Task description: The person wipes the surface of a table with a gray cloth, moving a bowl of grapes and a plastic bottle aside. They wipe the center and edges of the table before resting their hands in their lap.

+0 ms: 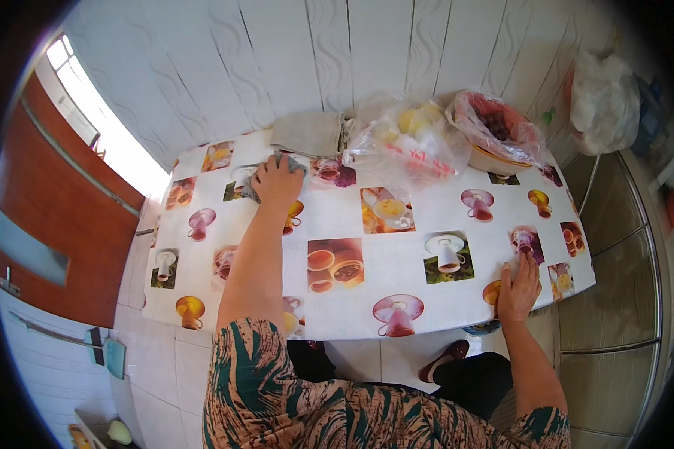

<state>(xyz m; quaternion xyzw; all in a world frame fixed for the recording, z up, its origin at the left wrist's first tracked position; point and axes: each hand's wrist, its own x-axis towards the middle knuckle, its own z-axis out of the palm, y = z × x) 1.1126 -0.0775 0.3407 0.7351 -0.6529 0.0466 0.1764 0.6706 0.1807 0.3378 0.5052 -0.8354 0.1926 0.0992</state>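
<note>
My left hand (278, 182) reaches to the far left part of the table and presses down on a grey cloth (295, 166), its fingers over it. The cloth lies bunched under the palm, partly hidden by the hand. On the near right part of the table, my right hand (520, 287) rests flat with fingers stretched out, holding nothing. Both lie on a white tablecloth (337, 299) printed with cups and saucers. A folded beige-grey cloth (307, 133) lies against the wall, just beyond my left hand.
Against the wall stand a clear plastic bag (404, 146) with yellowish fruit and a bowl (494, 159) lined with a pink bag, holding dark grapes. A white bag (605, 105) hangs at the right above a cabinet (610, 284). A brown door (60, 187) is at the left.
</note>
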